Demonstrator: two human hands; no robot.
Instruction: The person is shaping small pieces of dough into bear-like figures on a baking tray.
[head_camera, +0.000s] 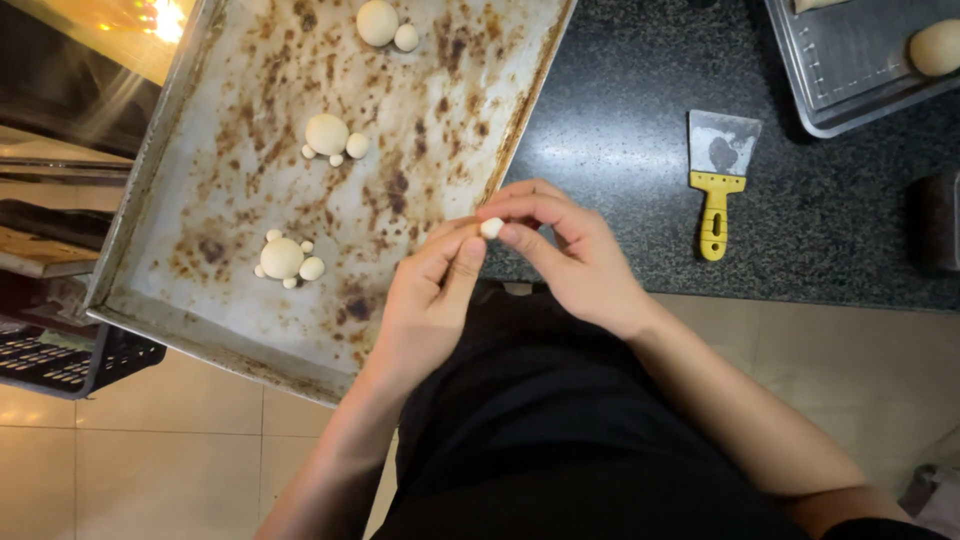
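A small, smooth, pale dough ball (491, 228) sits pinched between the fingertips of the left hand (430, 300) and the right hand (570, 255), both closed on it just past the near right edge of a large metal baking tray (420, 110). The tray's surface is mottled with brown burnt stains and holds three animal-shaped dough figures (287, 259), each built of round lumps. To the right, a yellow-handled scraper (716, 180) lies on the speckled dark counter (620, 120).
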